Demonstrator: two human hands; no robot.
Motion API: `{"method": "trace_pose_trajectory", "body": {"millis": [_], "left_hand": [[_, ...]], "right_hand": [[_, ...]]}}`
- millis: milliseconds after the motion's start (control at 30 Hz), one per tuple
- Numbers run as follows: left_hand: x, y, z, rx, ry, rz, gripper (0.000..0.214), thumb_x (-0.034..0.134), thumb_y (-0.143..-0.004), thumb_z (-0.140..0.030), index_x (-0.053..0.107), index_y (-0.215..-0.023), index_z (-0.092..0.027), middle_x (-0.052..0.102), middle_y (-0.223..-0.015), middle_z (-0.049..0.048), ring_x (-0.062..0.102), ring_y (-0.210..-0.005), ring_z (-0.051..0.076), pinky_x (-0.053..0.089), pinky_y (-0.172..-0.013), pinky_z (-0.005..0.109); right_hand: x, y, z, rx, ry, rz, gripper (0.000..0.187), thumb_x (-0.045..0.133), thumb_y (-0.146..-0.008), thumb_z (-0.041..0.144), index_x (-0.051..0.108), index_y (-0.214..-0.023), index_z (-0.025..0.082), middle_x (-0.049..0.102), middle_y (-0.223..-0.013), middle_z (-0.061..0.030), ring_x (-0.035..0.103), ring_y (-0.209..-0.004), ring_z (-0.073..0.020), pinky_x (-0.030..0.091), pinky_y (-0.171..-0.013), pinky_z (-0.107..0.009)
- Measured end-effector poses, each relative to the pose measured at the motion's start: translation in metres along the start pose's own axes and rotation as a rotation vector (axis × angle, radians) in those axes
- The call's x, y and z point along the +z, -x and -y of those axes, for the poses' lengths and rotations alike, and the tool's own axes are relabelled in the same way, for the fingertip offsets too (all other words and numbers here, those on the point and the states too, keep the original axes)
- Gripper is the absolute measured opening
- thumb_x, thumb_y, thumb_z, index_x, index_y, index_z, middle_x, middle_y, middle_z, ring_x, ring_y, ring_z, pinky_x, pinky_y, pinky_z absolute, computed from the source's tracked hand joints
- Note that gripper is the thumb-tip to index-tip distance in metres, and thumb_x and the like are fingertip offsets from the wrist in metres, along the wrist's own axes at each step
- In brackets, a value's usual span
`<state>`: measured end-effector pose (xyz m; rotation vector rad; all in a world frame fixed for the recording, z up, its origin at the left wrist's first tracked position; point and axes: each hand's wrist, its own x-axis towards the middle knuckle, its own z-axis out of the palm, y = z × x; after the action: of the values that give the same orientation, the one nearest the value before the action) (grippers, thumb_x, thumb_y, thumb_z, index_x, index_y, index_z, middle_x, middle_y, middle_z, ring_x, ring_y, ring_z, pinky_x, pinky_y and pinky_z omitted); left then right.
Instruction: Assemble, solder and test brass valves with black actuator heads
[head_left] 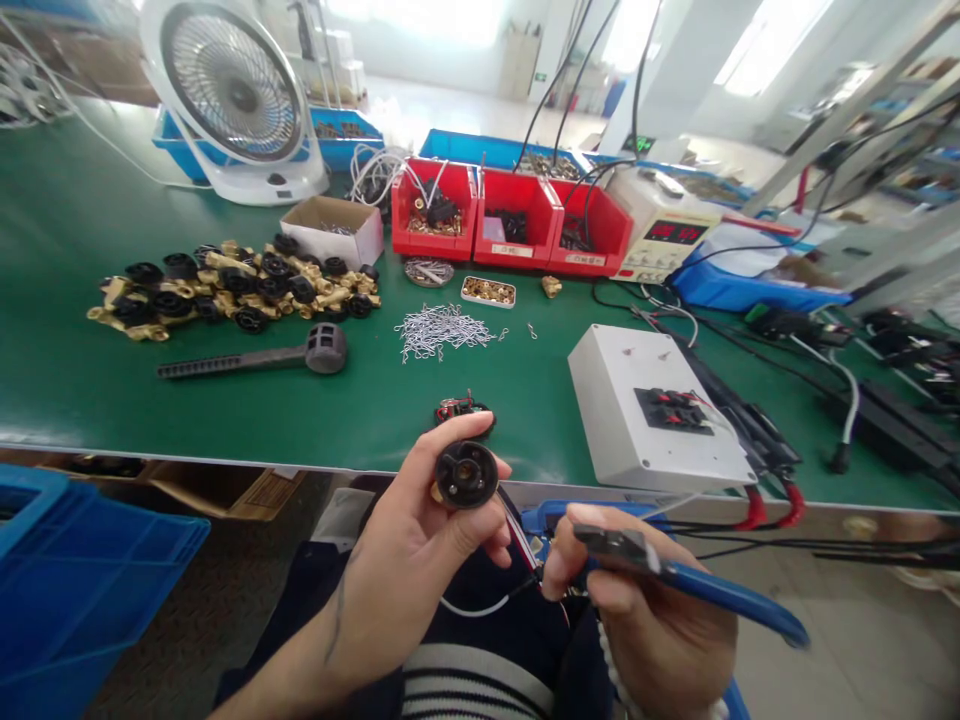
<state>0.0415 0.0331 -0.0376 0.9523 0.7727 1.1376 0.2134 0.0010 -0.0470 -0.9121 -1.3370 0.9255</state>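
Note:
My left hand [420, 540] is closed round a brass fitting with a round black cap [466, 474], its open face turned up toward me. In my right hand [652, 610] lies a pair of pliers [675, 572] with dark jaws and blue handles; the thumb and forefinger are close together, and whether they pinch anything else I cannot make out. Thin wires [519, 530] hang between the two hands. Just beyond my left fingertips a small round part with red and black wires [459, 408] rests on the green bench [360, 410].
Several brass fittings with black caps [240, 285] are heaped at left, behind a grey mallet-like tool [255, 360]. Metal clips [442, 330] lie mid-bench near a tray of brass parts [488, 291]. Red bins [514, 225], a power supply [664, 225] and a grey switch box [652, 410] stand beyond.

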Motion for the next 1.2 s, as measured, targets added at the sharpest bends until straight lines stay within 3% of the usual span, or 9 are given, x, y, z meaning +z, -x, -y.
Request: {"method": "trace_pose_trajectory", "body": {"millis": [67, 133, 333, 600, 767, 1000, 1200], "left_hand": [[0.0, 0.002, 0.0, 0.014, -0.034, -0.008, 0.042, 0.068, -0.09, -0.029, 0.054, -0.128, -0.039, 0.064, -0.107, -0.002, 0.062, -0.067, 0.005, 0.056, -0.067, 0.017], [-0.001, 0.004, -0.001, 0.036, -0.063, -0.009, 0.044, 0.07, -0.088, -0.029, 0.055, -0.128, -0.039, 0.064, -0.11, -0.0021, 0.06, -0.068, 0.004, 0.055, -0.067, 0.016], [-0.002, 0.007, -0.001, 0.097, -0.217, -0.02, 0.043, 0.07, -0.088, -0.029, 0.055, -0.127, -0.04, 0.063, -0.118, -0.0035, 0.063, -0.078, 0.005, 0.053, -0.081, 0.016], [-0.001, 0.005, 0.007, 0.333, -0.54, -0.09, 0.037, 0.07, -0.088, -0.032, 0.055, -0.121, -0.036, 0.06, -0.117, -0.0016, 0.059, -0.105, 0.015, 0.049, -0.09, 0.024], [-0.005, 0.002, 0.008, 0.417, -0.649, -0.078, 0.033, 0.07, -0.088, -0.035, 0.054, -0.117, -0.032, 0.056, -0.116, 0.0002, 0.053, -0.116, 0.017, 0.045, -0.094, 0.025], [-0.004, 0.003, 0.001, 0.322, -0.64, -0.009, 0.022, 0.067, -0.089, -0.039, 0.055, -0.106, -0.032, 0.058, -0.1, -0.0044, 0.056, -0.095, 0.013, 0.044, -0.081, 0.021], [-0.006, 0.006, 0.004, 0.235, -0.564, 0.002, 0.02, 0.065, -0.09, -0.041, 0.056, -0.106, -0.031, 0.059, -0.101, -0.0024, 0.056, -0.098, 0.016, 0.043, -0.082, 0.025]], "right_hand": [[0.002, -0.002, 0.002, -0.002, 0.128, -0.049, 0.023, 0.068, -0.09, 0.039, 0.073, -0.109, 0.029, 0.067, -0.063, 0.0017, 0.057, -0.049, -0.0118, 0.049, -0.051, -0.026], [0.007, -0.005, 0.006, 0.096, 0.129, -0.018, 0.018, 0.062, -0.094, 0.038, 0.072, -0.104, 0.026, 0.063, -0.057, 0.0038, 0.056, -0.046, -0.0096, 0.048, -0.049, -0.022], [0.017, -0.014, 0.013, 0.53, -0.211, 0.07, 0.034, 0.053, -0.096, 0.048, 0.063, -0.085, 0.018, 0.058, -0.046, 0.0041, 0.048, -0.033, -0.007, 0.035, -0.035, -0.015], [0.018, -0.012, 0.018, 0.732, -0.309, 0.123, 0.041, 0.054, -0.092, 0.057, 0.058, -0.079, 0.018, 0.051, -0.039, 0.0048, 0.036, -0.03, -0.006, 0.025, -0.033, -0.017], [0.022, -0.012, 0.021, 0.752, -0.261, 0.094, 0.043, 0.054, -0.091, 0.058, 0.057, -0.076, 0.019, 0.048, -0.038, 0.0049, 0.036, -0.03, -0.0067, 0.024, -0.032, -0.018], [0.034, -0.006, 0.015, 0.515, -0.208, 0.029, 0.043, 0.053, -0.093, 0.055, 0.055, -0.068, 0.02, 0.047, -0.037, 0.0047, 0.037, -0.029, -0.0068, 0.025, -0.032, -0.019], [0.026, -0.015, 0.025, 0.645, -0.183, 0.133, 0.04, 0.054, -0.093, 0.055, 0.056, -0.072, 0.02, 0.047, -0.039, 0.0053, 0.039, -0.032, -0.0078, 0.027, -0.034, -0.019]]}}
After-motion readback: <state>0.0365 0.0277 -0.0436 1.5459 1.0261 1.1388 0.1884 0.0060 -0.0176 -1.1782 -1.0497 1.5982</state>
